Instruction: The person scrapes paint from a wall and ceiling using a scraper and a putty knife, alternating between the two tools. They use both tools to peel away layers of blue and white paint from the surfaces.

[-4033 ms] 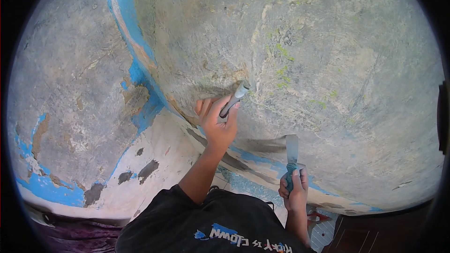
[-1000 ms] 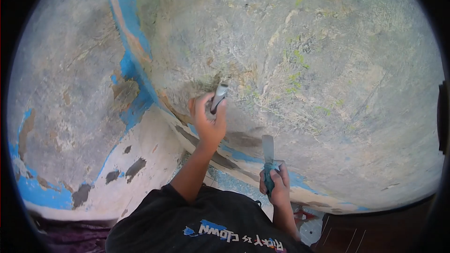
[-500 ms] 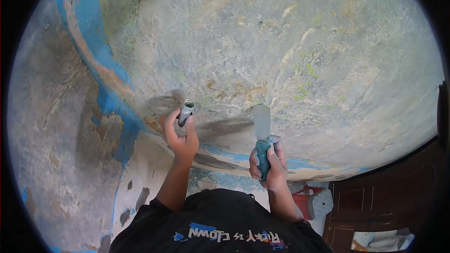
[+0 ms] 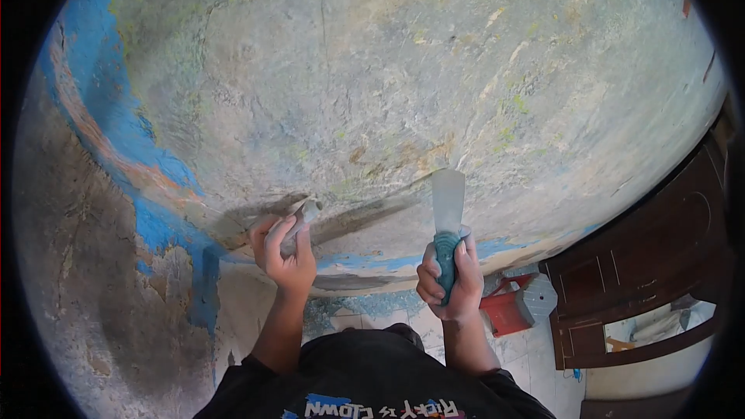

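Observation:
My right hand is wrapped round the ribbed teal handle of a putty knife. Its broad pale metal blade points up at the worn wall, with the shadow meeting the blade's edge. To the left, my left hand pinches a small rolled grey sheet between thumb and fingers; one end of the roll shows its hollow opening. This hand is close to the lower part of the wall, where its shadow falls.
Blue paint peels along the wall's corner on the left. Below right, a red container stands on the tiled floor, which has blue flakes near the wall. A dark wooden cabinet stands at the right.
The putty knife has moved slightly right in view. My left hand has shifted a little down and left, and its roll now tilts more to the right. The camera view has turned slightly.

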{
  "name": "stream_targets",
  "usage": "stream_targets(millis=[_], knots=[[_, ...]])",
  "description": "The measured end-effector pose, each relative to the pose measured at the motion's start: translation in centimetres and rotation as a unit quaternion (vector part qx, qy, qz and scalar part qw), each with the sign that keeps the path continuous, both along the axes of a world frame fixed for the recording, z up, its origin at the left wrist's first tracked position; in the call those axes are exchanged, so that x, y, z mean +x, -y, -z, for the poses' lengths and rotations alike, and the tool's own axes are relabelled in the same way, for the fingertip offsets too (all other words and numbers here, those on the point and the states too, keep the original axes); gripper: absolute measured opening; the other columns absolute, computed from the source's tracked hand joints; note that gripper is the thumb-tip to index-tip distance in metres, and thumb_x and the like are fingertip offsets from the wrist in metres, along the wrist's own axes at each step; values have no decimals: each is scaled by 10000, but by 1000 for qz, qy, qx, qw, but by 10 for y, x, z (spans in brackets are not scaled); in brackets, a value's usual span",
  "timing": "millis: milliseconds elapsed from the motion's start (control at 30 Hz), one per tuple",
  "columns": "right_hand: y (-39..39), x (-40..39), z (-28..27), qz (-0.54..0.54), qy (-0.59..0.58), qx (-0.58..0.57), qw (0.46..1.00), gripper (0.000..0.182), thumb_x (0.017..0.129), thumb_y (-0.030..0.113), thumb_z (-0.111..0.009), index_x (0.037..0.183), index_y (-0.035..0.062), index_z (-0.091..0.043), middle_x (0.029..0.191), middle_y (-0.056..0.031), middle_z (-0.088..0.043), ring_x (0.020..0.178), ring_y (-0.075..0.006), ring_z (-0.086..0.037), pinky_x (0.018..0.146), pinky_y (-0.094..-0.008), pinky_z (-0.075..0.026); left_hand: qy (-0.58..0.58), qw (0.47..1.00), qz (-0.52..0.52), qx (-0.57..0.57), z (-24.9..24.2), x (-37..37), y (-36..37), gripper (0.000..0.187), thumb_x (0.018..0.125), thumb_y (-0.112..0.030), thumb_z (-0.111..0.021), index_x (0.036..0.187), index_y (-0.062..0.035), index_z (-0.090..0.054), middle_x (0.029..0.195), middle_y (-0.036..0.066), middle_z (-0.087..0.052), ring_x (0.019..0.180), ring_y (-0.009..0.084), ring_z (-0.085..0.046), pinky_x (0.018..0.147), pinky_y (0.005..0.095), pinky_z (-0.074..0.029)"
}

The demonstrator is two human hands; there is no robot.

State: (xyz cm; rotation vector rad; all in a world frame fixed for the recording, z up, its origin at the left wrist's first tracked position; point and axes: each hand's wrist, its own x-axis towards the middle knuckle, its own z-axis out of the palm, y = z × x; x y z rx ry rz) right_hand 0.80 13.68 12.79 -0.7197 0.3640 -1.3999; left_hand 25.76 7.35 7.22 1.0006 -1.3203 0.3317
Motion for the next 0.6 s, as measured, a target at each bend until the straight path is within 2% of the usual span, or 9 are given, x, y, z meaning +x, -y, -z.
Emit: stream_targets(millis=[100,233,333,467,567,600], knots=[[-4,8,-1,24,12,14,1000,269,1074,338,-405,1293,183,-383,810,-96,-465,451,-97,-364,358,-219,-299,37,999,17,1,-8,7,-1,255,821,25,-746,1050,-19,-641,1059,169,-618,899,289,-616,753,373,-520],[-4,11,-5,28,17,12,999,230,1069,325,-410,1245,178,-394,809,-107,-478,453,-94,-360,361,-213,-277,5,997,66,-36,-18,10,7,285,826,49,-724,1084,-12,-620,1073,173,-627,937,286,-637,784,366,-534],[-2,8,-2,11,39,12,999,233,1069,320,-414,1257,182,-397,803,-106,-475,454,-92,-355,361,-208,-272,-45,992,102,-58,-15,0,14,329,794,44,-740,1084,-66,-629,1039,141,-678,901,289,-609,816,395,-457],[-3,7,0,6,52,9,999,248,1068,313,-420,1283,191,-400,795,-104,-476,453,-90,-349,360,-209,-276,-24,992,113,-46,-9,-3,10,312,802,51,-736,1066,-73,-626,1036,133,-678,902,283,-609,805,390,-463],[1,7,2,5,56,2,998,257,1066,314,-424,1293,195,-401,796,-104,-480,452,-90,-348,360,-208,-275,19,994,100,-39,-11,4,5,276,841,81,-700,1079,-9,-593,1068,173,-616,949,272,-635,776,356,-546],[1,7,2,7,55,2,998,257,1066,316,-425,1291,194,-403,796,-105,-481,452,-91,-348,360,-208,-275,9,994,102,-38,-10,6,5,276,837,81,-704,1074,-13,-596,1063,169,-616,947,274,-634,776,359,-545]])
